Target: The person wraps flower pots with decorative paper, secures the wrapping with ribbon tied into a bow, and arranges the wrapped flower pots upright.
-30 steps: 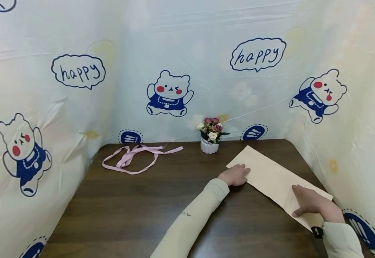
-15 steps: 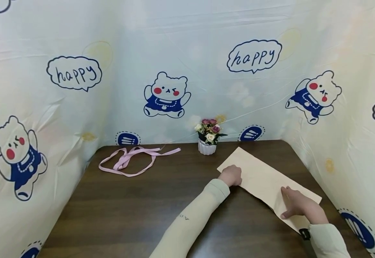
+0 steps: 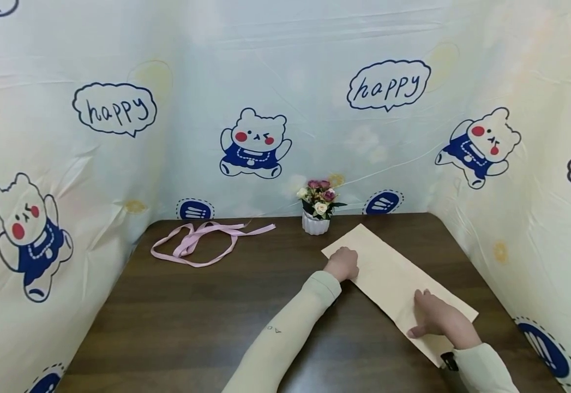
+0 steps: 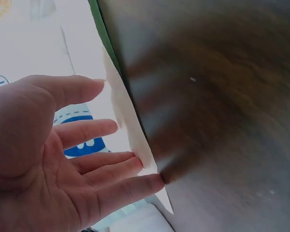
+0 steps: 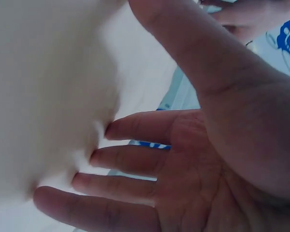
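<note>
A long, flat cream sheet of paper [image 3: 388,273] lies slanted on the right of the table. My left hand [image 3: 342,264] is at its far-left end, over the near edge. In the left wrist view, that hand's fingers [image 4: 130,191] stretch loosely to the paper's edge, where a dark green strip [image 4: 106,41] shows along the border. Towards the near-right end, my right hand [image 3: 444,319] has its fingertips on the paper, thumb spread apart. Seen from the right wrist, the straight fingers [image 5: 130,159] press small dents into the cream surface.
A pink ribbon [image 3: 189,248] lies loosely looped at the back left of the dark wooden table [image 3: 192,322]. Behind the paper's far end stands a small white pot of flowers [image 3: 316,224]. Patterned cloth [image 3: 314,82] hangs around the back and sides.
The paper has slid left and slightly towards me, its near end most, with both hands moving along on it. The ribbon and flowerpot stay where they were.
</note>
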`<state>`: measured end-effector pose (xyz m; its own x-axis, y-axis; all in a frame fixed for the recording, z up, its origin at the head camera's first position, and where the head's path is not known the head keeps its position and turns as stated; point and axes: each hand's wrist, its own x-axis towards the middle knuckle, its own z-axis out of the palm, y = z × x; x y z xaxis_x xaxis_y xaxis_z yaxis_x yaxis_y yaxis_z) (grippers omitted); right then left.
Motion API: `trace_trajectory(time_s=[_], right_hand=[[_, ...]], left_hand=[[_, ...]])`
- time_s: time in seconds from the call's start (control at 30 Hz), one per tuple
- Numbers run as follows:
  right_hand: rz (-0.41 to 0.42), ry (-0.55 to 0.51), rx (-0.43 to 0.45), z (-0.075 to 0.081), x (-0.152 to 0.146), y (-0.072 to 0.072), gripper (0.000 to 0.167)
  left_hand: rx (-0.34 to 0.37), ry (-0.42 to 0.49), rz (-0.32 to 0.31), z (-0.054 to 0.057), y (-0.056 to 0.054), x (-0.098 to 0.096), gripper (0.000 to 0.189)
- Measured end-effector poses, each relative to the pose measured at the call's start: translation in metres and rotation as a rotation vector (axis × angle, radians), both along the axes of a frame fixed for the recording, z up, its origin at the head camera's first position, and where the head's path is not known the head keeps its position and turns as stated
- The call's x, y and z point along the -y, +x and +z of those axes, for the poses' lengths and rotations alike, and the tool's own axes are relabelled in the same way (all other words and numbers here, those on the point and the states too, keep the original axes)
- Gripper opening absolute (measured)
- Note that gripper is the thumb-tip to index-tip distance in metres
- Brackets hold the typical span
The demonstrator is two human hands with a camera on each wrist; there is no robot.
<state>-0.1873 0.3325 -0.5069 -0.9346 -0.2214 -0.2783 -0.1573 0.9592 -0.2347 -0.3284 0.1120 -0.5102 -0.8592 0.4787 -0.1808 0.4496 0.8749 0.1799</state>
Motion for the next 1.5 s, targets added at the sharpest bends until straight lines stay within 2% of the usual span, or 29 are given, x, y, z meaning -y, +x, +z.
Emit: trace_trajectory(time_s=[0.13,0.23,0.33,0.4,0.53,0.63,0.73,0.83,1.1,1.3,1.5], right_hand=[[-0.005,0.003,-0.033,0.003,0.02,0.004,0.083],[-0.002,0.007,-0.039,0.003,0.037,0.007,0.074],[0.039,0.032,-0.053,0.003,0.053,0.012,0.07],[0.06,0.05,-0.066,0.003,0.064,0.015,0.068],[0.041,0.056,-0.068,0.005,0.083,0.022,0.062],[0.03,0.053,-0.077,0.005,0.095,0.027,0.057],[0.06,0.066,-0.097,0.004,0.105,0.03,0.055],[0.099,0.082,-0.122,0.006,0.116,0.031,0.053],[0.209,0.174,-0.144,0.01,0.148,0.037,0.052],[0.327,0.211,-0.205,0.008,0.167,0.046,0.052],[0.419,0.285,-0.233,0.01,0.187,0.05,0.051]], left_hand=[[0.009,0.017,0.032,0.001,-0.004,0.004,0.013],[0.021,0.015,0.047,0.002,-0.007,0.007,0.021],[0.02,-0.021,0.039,0.002,-0.009,0.01,0.03],[-0.001,-0.054,0.023,0.002,-0.008,0.012,0.029],[-0.016,-0.093,0.017,-0.001,-0.007,0.018,0.024],[0.031,-0.064,0.041,-0.001,-0.006,0.025,0.027],[0.067,-0.031,0.043,0.001,-0.007,0.032,0.027],[0.075,-0.026,0.008,0.002,-0.01,0.038,0.021],[0.043,-0.095,-0.151,0.004,-0.022,0.055,0.013],[0.068,-0.106,-0.187,0.001,-0.027,0.07,0.042],[0.122,-0.058,-0.186,0.002,-0.029,0.087,0.056]])
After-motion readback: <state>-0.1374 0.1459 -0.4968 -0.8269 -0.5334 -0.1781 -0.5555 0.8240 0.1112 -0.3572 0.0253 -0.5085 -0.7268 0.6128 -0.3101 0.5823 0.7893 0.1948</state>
